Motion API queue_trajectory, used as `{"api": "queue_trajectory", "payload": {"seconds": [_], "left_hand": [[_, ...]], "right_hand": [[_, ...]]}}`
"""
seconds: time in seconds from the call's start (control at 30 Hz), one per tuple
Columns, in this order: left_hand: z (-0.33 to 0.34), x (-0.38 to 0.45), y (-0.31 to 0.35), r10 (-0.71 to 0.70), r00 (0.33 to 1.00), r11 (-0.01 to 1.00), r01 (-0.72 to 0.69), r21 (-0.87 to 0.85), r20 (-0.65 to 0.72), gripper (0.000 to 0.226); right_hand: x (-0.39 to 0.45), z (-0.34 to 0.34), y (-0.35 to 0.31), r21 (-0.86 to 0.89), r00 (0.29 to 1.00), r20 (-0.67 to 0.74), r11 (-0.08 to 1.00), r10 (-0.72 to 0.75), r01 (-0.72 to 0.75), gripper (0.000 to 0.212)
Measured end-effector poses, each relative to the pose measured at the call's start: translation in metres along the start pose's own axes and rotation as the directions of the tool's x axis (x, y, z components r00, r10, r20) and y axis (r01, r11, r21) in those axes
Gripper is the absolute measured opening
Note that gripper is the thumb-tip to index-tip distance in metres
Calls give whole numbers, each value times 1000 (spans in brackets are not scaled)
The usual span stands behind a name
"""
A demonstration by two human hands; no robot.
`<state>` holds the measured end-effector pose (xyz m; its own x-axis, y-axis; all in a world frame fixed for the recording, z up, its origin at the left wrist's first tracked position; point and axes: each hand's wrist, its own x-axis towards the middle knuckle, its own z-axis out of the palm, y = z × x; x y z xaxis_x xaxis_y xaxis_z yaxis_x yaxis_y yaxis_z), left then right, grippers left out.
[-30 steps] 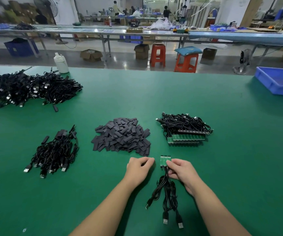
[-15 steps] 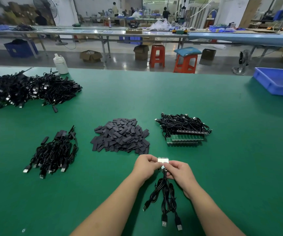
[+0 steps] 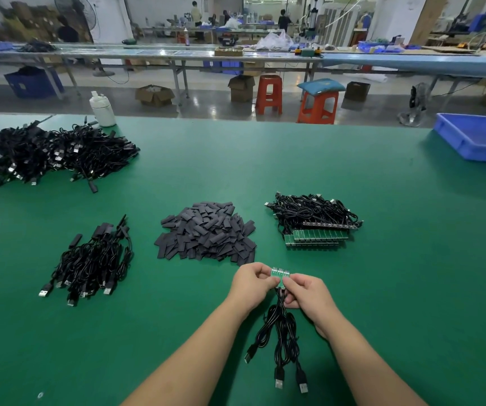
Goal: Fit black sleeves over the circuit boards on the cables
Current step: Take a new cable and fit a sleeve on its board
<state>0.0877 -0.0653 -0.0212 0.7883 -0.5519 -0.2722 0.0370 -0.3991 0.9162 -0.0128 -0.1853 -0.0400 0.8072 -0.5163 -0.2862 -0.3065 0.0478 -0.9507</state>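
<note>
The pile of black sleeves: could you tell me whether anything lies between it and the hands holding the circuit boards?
Nothing visible does. The pile of black sleeves lies just beyond the left hand and right hand, which pinch the circuit boards between them. Only bare green table separates them; the other cable bundles lie off to either side.

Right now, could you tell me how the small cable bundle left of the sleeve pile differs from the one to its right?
The left bundle has black sleeves already over its cable ends, while the right bundle shows bare green circuit boards lined up in a neat row. The left bundle lies looser, with its USB plugs fanned toward the person; the right bundle is more compact. Both are black cables lying on the green table beside the sleeve pile.
</note>
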Motion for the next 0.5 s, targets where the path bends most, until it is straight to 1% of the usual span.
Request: {"api": "queue_trajectory", "payload": {"seconds": [0.13,0.23,0.3,0.5], "left_hand": [[1,0,2,-10,999,1000,10,22,36,20],[3,1,2,-11,999,998,8,55,51,18],[3,1,1,-15,999,997,12,74,41,22],[6,0,-4,-8,1000,996,7,86,4,19]], "right_hand": [[-1,-1,0,-16,1000,4,1000,7,-7,15],[0,1,-1,-62,1000,-21,998,11,-12,14],[0,2,-1,-83,1000,-27,996,9,-11,14],[-2,3,0,-129,999,-46,992,-20,14,12]]}}
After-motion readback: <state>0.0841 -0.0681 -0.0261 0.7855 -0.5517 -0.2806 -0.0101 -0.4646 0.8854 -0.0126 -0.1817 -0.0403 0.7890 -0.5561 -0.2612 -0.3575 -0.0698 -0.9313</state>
